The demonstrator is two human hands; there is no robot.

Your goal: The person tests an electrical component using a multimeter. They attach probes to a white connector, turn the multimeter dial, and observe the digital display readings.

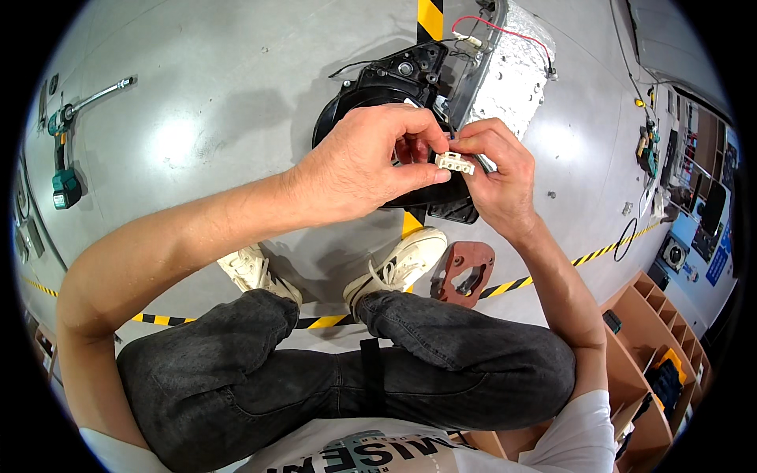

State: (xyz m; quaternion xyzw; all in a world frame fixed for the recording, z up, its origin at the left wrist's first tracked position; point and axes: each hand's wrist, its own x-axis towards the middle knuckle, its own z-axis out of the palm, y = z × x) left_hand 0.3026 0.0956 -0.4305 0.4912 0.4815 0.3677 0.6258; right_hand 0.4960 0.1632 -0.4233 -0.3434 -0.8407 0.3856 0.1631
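Observation:
A small white plastic plug connector point(455, 163) with a row of openings is held up between my two hands. My left hand point(359, 162) pinches it at its left end, the thumb below and the index finger above. My right hand point(502, 177) closes on it from the right with thumb and fingers; whatever lies inside that grip is hidden. Behind and below the hands, a black round plastic housing point(378, 85) rests on the floor, partly covered by my left hand. Beside it stands a silver foil-covered unit point(512, 87) with a red wire point(516, 29) along its top.
A reddish-brown plate with cut-outs point(467, 276) lies right of my shoes. Far left is a green-and-black cordless power tool point(65, 173) with a long shaft. Yellow-black tape point(512, 286) crosses the floor. Wooden compartments point(631, 331) stand at the lower right.

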